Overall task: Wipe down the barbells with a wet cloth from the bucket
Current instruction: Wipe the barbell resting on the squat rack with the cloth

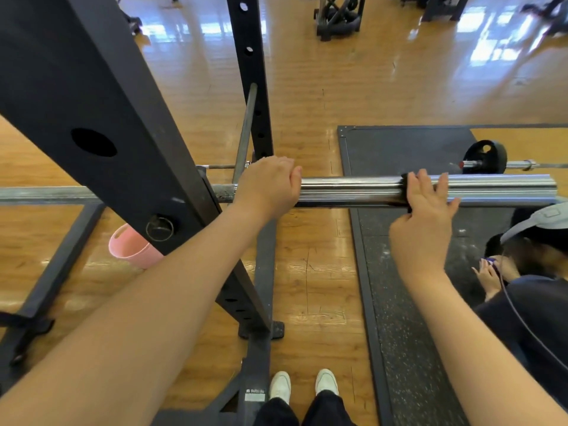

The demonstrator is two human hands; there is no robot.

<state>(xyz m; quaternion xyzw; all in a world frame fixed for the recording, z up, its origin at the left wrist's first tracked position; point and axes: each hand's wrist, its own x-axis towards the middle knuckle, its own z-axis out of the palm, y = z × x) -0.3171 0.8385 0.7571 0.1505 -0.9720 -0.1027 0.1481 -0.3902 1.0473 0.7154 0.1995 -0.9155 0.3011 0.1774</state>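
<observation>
From the head view, the barbell's chrome sleeve runs level across the middle, resting in the black rack; your left hand curls over the sleeve just beside the rack upright; your right hand, farther along the sleeve from the rack, presses a dark cloth against it with fingers spread; the pink bucket sits on the floor behind the upright.

Head-worn view, forward and downward.
</observation>
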